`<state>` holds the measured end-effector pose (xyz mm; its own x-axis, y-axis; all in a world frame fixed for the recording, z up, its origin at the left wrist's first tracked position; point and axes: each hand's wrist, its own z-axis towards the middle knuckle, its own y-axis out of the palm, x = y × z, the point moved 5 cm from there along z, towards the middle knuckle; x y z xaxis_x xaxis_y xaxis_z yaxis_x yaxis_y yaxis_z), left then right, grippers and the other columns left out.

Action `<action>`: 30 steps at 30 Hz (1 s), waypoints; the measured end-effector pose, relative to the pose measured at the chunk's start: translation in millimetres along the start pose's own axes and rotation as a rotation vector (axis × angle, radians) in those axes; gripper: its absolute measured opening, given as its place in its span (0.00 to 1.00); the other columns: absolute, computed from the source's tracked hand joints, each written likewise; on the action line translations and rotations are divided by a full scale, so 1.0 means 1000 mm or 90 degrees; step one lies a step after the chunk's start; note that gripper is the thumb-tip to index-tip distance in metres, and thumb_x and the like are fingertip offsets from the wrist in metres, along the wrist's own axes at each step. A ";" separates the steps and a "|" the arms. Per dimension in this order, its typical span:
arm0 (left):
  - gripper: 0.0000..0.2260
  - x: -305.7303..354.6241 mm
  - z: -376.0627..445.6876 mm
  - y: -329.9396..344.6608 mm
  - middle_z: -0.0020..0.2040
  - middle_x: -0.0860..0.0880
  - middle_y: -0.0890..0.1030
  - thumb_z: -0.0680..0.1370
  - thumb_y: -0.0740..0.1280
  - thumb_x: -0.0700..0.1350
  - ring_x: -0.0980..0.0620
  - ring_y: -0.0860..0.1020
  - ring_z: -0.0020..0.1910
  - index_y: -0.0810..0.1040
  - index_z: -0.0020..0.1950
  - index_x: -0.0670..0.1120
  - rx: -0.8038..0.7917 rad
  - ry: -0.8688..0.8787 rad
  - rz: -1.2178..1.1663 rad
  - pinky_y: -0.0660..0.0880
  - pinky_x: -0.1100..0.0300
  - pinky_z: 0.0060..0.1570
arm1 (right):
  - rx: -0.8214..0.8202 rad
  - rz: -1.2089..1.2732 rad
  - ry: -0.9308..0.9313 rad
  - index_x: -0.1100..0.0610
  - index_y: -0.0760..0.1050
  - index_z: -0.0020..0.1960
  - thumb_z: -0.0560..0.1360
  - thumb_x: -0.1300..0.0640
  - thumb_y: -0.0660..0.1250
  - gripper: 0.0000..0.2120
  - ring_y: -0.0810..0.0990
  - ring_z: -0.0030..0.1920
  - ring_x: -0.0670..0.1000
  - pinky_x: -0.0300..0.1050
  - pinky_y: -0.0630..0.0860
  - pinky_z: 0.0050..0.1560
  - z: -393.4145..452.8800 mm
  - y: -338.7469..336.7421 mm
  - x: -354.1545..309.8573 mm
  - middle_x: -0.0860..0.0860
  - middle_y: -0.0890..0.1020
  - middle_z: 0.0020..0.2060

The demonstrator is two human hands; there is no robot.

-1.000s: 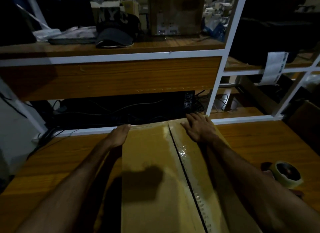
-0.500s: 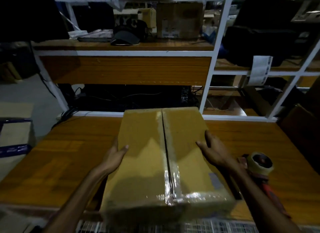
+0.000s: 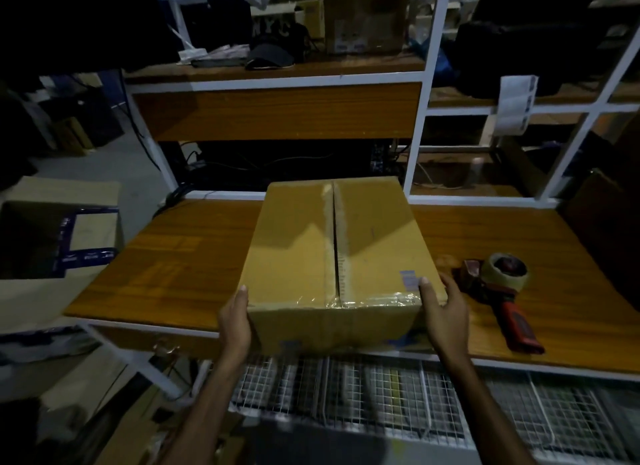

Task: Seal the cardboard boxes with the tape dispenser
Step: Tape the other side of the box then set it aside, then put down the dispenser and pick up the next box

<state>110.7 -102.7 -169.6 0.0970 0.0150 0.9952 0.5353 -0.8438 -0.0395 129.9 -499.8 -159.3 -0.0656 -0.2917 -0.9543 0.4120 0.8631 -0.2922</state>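
Both hands, left hand (image 3: 235, 317) and right hand (image 3: 445, 312), grip the taped cardboard box (image 3: 334, 257) at its near corners, likely lifting it away, tape dispenser (image 3: 502, 291) idle right.

Box: the box (image 3: 332, 250) sits on the surface (image 3: 180, 267), its near end overhanging the front edge.
Dispenser: the tape dispenser (image 3: 502, 291) lies right of it.
Shelf: the shelf (image 3: 277, 73) stands behind.

Brown cardboard box (image 3: 332, 257) taped along its seam, overhanging table's near edge; red-handled tape dispenser (image 3: 502, 291) laid right.
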 end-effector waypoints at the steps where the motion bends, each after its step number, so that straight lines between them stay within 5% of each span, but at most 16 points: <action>1: 0.23 -0.007 -0.005 0.002 0.52 0.40 0.83 0.79 0.63 0.66 0.34 0.80 0.55 0.82 0.53 0.47 0.012 -0.018 -0.035 0.76 0.44 0.51 | 0.013 0.018 0.032 0.46 0.71 0.77 0.75 0.23 0.60 0.40 0.76 0.69 0.55 0.63 0.75 0.69 -0.004 0.003 0.008 0.50 0.77 0.72; 4: 0.32 -0.027 -0.013 0.009 0.63 0.43 0.81 0.76 0.61 0.72 0.40 0.80 0.61 0.79 0.68 0.50 0.000 -0.048 -0.111 0.77 0.38 0.63 | 0.004 0.130 0.130 0.47 0.70 0.77 0.70 0.17 0.60 0.46 0.76 0.70 0.56 0.63 0.75 0.69 -0.016 0.011 0.028 0.52 0.76 0.73; 7: 0.38 -0.030 -0.021 0.010 0.69 0.42 0.79 0.76 0.61 0.75 0.40 0.78 0.66 0.74 0.76 0.50 -0.009 -0.080 -0.146 0.75 0.36 0.66 | -0.012 0.212 0.125 0.46 0.72 0.74 0.66 0.15 0.60 0.48 0.78 0.66 0.53 0.53 0.77 0.60 -0.030 0.013 0.025 0.51 0.79 0.68; 15: 0.25 -0.031 -0.032 0.004 0.65 0.48 0.83 0.71 0.67 0.76 0.44 0.81 0.64 0.83 0.60 0.63 0.014 -0.084 -0.200 0.77 0.38 0.65 | 0.007 0.247 0.142 0.46 0.64 0.82 0.62 0.13 0.62 0.58 0.74 0.73 0.56 0.64 0.74 0.72 -0.051 0.016 0.015 0.52 0.73 0.77; 20: 0.32 -0.025 -0.040 -0.021 0.60 0.47 0.86 0.70 0.70 0.75 0.43 0.84 0.58 0.83 0.66 0.56 0.008 -0.094 -0.232 0.80 0.35 0.59 | 0.034 0.294 0.137 0.40 0.73 0.68 0.78 0.31 0.62 0.23 0.79 0.59 0.49 0.64 0.79 0.63 -0.090 0.018 -0.002 0.45 0.79 0.61; 25: 0.32 -0.011 -0.047 -0.042 0.62 0.46 0.85 0.70 0.68 0.77 0.41 0.83 0.59 0.80 0.69 0.63 -0.065 -0.095 -0.235 0.80 0.31 0.56 | 0.117 0.282 0.115 0.43 0.70 0.77 0.67 0.18 0.66 0.47 0.77 0.68 0.55 0.62 0.77 0.66 -0.118 0.013 -0.019 0.50 0.76 0.71; 30: 0.31 0.017 -0.060 -0.055 0.63 0.48 0.85 0.71 0.68 0.75 0.42 0.83 0.62 0.80 0.69 0.61 -0.093 -0.066 -0.274 0.79 0.36 0.60 | 0.158 0.293 0.058 0.43 0.71 0.78 0.72 0.24 0.67 0.40 0.77 0.66 0.48 0.60 0.77 0.66 -0.138 -0.006 -0.058 0.47 0.77 0.71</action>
<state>32.4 -87.9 -144.7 -0.0214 0.4272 0.9039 0.4227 -0.8155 0.3954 5.9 -431.6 -111.3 0.0986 0.1405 -0.9852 0.6186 0.7668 0.1713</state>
